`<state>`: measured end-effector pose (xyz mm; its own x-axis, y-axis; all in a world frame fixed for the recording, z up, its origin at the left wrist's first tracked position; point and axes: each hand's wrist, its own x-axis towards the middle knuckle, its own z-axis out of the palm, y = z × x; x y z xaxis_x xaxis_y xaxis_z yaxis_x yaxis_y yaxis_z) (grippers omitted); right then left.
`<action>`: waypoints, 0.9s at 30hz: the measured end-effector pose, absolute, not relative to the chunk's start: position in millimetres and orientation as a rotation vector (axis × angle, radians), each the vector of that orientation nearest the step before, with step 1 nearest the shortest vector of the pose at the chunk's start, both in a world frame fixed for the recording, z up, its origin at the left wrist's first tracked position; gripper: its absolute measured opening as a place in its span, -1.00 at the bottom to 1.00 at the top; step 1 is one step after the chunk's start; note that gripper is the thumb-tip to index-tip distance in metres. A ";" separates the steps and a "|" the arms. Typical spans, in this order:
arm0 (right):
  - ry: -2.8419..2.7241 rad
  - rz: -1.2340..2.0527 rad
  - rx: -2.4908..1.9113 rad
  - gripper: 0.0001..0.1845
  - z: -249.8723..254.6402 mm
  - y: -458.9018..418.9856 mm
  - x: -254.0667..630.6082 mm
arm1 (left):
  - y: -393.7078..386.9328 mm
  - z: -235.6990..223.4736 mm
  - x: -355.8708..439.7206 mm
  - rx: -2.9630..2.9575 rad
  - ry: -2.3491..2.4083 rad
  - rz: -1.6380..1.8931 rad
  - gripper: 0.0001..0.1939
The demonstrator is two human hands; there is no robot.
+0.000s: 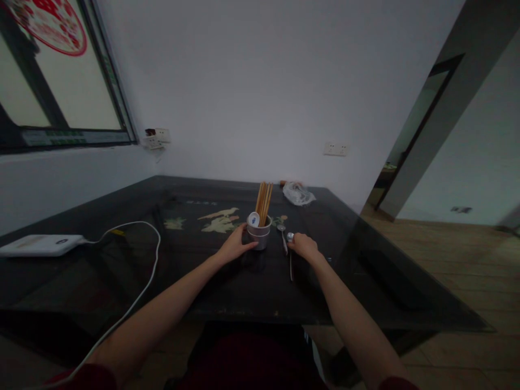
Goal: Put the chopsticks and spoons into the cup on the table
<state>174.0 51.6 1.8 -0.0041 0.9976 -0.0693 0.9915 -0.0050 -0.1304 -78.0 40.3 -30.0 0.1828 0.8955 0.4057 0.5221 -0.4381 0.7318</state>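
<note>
My left hand [236, 244] is wrapped round the left side of a metal cup [260, 238], thumb at its front and fingers near the rim. In the cup stand several wooden chopsticks [264, 203] and a white spoon [254, 219] with a blue mark, its bowl upward. My right hand [304, 247] is closed on a metal spoon [291, 268]; the round bowl shows beyond the fingers and the thin handle points toward me. Another metal spoon [283, 234] lies on the table between the cup and my right hand.
A dark glossy table [182, 276] with a flower pattern lies before me. At the back is a crumpled clear plastic bag [298, 194]. On the left, a white device [43, 245] trails a white cable [156, 254] past my left arm. A dark flat object [392, 276] lies right.
</note>
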 end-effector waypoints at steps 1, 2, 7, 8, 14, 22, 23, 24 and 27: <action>-2.184 0.215 -2.192 -0.63 1.8 51.6 173.5 | 41.1 -31.0 -75.8 2.019 1.297 1.173 -0.32; -2.181 0.215 -2.197 -0.64 1.6 51.8 173.1 | 41.8 -32.0 -73.9 2.004 1.268 1.177 -0.33; -2.119 0.266 -2.208 -0.65 2.9 53.7 174.3 | 46.1 -37.7 -70.1 1.861 1.166 1.187 -0.27; -2.101 0.280 -2.198 -0.66 3.6 54.4 175.4 | 46.9 -38.8 -70.2 1.846 1.154 1.182 -0.26; -1.982 0.364 -2.126 -0.79 8.8 61.6 185.9 | 47.7 -40.0 -70.3 1.823 1.143 1.168 -0.30; -1.767 0.585 -1.599 -0.81 13.4 68.6 194.6 | 44.5 -34.8 -68.7 1.843 1.168 1.152 -0.37; -1.738 0.625 -1.500 -0.79 15.2 67.4 193.8 | 44.5 -34.6 -68.9 1.845 1.166 1.146 -0.38; -1.706 0.665 -1.408 -0.76 17.5 65.4 192.6 | 44.6 -34.5 -69.2 1.848 1.161 1.141 -0.37; -1.613 0.779 -1.203 -0.66 26.0 55.8 186.5 | 45.0 -34.9 -70.2 1.859 1.154 1.139 -0.36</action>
<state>186.5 55.8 26.0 -0.0709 0.9482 0.3096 0.3472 0.3144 -0.8835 -70.2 45.0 -34.9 0.2308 0.9163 0.3272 0.3389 -0.3909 0.8558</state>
